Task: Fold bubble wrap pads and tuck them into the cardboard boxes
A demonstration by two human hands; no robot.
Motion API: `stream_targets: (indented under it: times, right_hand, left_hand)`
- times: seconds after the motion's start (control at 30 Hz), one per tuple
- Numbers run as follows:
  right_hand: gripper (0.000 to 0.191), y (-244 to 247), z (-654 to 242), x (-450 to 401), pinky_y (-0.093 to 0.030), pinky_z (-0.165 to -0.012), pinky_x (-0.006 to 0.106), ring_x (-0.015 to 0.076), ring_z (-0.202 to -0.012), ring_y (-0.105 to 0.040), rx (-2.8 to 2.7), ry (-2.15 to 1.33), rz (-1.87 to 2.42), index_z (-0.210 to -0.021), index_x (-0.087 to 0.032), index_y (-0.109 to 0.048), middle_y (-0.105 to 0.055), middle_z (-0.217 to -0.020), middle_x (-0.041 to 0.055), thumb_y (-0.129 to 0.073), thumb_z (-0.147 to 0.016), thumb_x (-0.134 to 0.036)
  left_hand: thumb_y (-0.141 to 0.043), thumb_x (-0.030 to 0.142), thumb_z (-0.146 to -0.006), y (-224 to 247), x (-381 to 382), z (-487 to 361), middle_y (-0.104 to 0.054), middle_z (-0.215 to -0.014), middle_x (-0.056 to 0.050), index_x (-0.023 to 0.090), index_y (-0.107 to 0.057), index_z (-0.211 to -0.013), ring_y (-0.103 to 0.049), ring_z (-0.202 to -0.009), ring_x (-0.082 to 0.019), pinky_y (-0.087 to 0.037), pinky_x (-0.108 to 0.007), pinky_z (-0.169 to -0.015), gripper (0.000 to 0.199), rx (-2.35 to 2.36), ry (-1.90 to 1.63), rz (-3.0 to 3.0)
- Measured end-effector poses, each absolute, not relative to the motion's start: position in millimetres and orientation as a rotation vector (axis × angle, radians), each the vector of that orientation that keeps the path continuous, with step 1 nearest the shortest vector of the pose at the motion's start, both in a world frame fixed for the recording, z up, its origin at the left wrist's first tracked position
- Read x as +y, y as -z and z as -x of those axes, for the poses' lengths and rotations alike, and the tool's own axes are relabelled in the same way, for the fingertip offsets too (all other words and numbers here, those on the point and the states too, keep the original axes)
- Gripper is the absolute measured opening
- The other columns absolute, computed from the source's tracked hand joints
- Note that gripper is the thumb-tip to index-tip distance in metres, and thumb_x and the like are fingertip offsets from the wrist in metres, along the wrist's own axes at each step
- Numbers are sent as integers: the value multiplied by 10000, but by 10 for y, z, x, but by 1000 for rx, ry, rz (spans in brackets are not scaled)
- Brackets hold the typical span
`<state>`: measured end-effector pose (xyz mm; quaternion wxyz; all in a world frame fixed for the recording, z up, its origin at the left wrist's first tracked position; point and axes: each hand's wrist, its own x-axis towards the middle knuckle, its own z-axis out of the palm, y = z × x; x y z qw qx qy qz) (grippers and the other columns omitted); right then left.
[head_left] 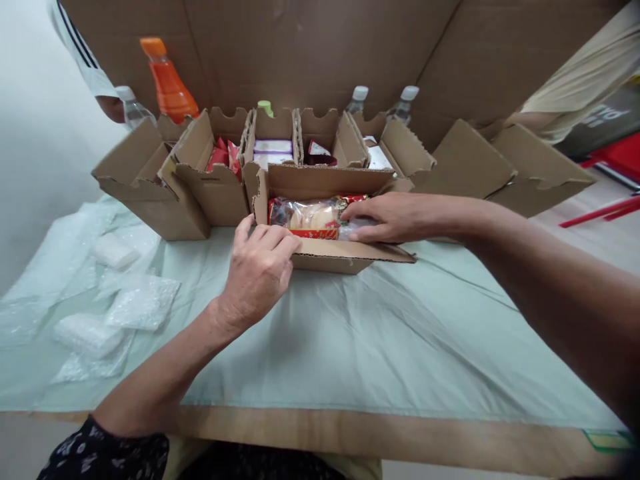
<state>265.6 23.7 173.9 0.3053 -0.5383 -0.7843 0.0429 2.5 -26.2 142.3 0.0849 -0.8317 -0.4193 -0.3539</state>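
A cardboard box (330, 261) stands open at the middle of the table, its front flap folded outward. Inside lie a clear plastic package (315, 215) with pale round items and red packaging (320, 234). My left hand (263, 263) rests on the box's left front edge, its fingers curled over the cardboard. My right hand (383, 217) reaches into the right side of the box, fingers apart, on a clear wrapped item (345, 231); its fingertips lie against the contents.
Behind stands a row of open boxes (213, 193) with packets inside. Bottles, one an orange bottle (173, 87), rise behind them. Bubble-wrap pouches (143, 301) lie at the left on the green cloth (320, 347). Other people's arms show at both upper sides.
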Motion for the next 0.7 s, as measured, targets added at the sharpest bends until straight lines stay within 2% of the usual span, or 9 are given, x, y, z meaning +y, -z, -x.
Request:
stream_targets:
  times: [0.1,0.2,0.3,0.4,0.5,0.57,0.7]
  right_hand:
    - [223,-1946,-2812,33,-587,-802,417,308,-1030,-727,-2024,-77,1427,-1066,-312,-758,-764,-934,54,-626,-978,-468]
    - [186,-2158,-3032,-209,-588,-818,426,293,-969,-734,-2000,1,1448,-966,-308,-765,-766,-912,50,-649,-964,-453]
    - [145,-2157,-3275,-458,-581,-796,428,257,-843,-725,-1820,107,1512,-857,-292,-754,-771,-883,53,-678,-931,-393]
    - [157,-1836,-3452,-565,-592,-797,447,261,-852,-728,-1553,-72,1542,-945,-287,-760,-781,-957,74,-711,-897,-428]
    - [555,-1369,-3424,-419,-614,-867,501,320,-1079,-726,-1556,-531,1475,-1251,-277,-697,-731,-1289,115,-799,-795,-575]
    - [755,-1125,-3282,-235,-620,-902,503,335,-1200,-687,-1578,-737,1357,-1365,-261,-622,-672,-1409,136,-793,-763,-683]
    - [793,-973,-2974,-63,-604,-964,476,311,-1164,-691,-1482,-815,1252,-1256,-203,-657,-742,-1243,146,-708,-764,-824]
  left_hand:
    - [-547,74,-896,-1398,-293,-20,-718,-1197,-88,216,-697,-1178,-651,-1177,-279,-393,-564,-1191,349,-1217,1201,2437]
    - [-645,187,-898,-1342,-361,63,-562,-1496,-136,229,-560,-1432,-504,-1427,-332,-352,-561,-1241,542,-1228,1439,2323]
    - [-707,289,-879,-1204,-345,202,-463,-1595,-144,250,-428,-1549,-438,-1493,-345,-343,-551,-1256,726,-1397,1656,2269]
    - [-767,416,-847,-1002,-172,270,-453,-1613,-156,264,-392,-1563,-475,-1468,-350,-396,-556,-1216,822,-1718,1867,2315]
    - [-821,578,-778,-833,84,183,-542,-1541,-158,250,-463,-1486,-527,-1425,-345,-453,-521,-1171,858,-1891,2094,2506]
    - [-817,681,-740,-776,221,55,-631,-1431,-150,224,-520,-1409,-579,-1366,-324,-471,-479,-1159,863,-1872,2239,2641]
    - [-787,776,-711,-784,216,-188,-691,-1319,-140,199,-569,-1334,-620,-1301,-306,-484,-454,-1142,877,-1869,2405,2583]
